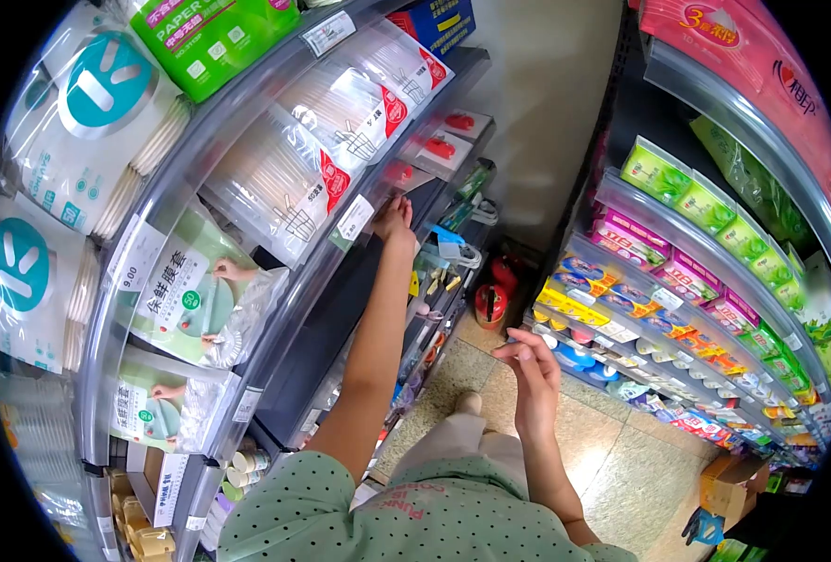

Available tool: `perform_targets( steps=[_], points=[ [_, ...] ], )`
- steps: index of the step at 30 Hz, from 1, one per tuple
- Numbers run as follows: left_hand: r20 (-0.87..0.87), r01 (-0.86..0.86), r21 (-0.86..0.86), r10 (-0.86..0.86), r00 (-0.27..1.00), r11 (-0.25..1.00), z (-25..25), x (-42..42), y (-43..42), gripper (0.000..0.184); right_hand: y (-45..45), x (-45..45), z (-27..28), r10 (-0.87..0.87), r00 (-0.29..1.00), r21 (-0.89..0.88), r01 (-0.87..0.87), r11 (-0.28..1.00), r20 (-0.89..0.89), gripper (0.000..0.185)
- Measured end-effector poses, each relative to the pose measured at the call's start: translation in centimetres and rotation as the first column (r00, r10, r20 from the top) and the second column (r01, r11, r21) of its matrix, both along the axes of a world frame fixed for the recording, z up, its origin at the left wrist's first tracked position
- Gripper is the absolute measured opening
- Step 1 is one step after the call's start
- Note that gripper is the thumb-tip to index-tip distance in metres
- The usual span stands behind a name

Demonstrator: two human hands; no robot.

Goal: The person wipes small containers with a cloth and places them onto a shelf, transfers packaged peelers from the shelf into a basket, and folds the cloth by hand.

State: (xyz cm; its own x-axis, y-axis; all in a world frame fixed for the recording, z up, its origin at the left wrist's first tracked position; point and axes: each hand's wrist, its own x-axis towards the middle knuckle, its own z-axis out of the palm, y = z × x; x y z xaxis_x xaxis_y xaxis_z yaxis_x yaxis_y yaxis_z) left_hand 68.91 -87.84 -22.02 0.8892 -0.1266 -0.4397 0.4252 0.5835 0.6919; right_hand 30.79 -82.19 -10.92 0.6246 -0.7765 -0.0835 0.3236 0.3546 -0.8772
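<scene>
Head view: left hand [395,220] reaches to the far end of a dark shelf [311,361], just beside a red-and-white box [408,175]; fingertips partly hidden, so how wide they are spread, or what they hold, can't be made out; right hand [535,379] raised apart from the shelves, fingers loosely curled, nothing visible in it; unsighted fingertips could tip the box; wrist near a price tag [355,217], so a careless withdrawal could dislodge it.

From here I see white boxes [441,150] with red print lying in a row just beyond the left hand [395,219].
</scene>
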Motion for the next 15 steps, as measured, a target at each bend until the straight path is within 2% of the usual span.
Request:
perform_targets(
  steps=[6, 11, 15],
  points=[
    [0.096, 0.068, 0.018, -0.070, 0.993, 0.997, 3.4, -5.2, 3.8, 0.013, 0.1, -0.1, 0.2, 0.049, 0.999, 0.000, -0.049, 0.999, 0.001, 0.028],
    [0.145, 0.071, 0.031, -0.075, 0.987, 0.997, 4.7, -9.7, 7.2, 0.014, 0.3, 0.4, 0.4, 0.094, 0.995, 0.010, -0.094, 0.996, 0.020, 0.025],
    [0.200, 0.141, 0.080, -0.155, 0.967, 0.987, 4.3, -11.9, 10.2, 0.013, 0.2, 1.5, 0.3, 0.093, 0.996, 0.002, -0.093, 0.996, 0.014, 0.024]
  ],
)
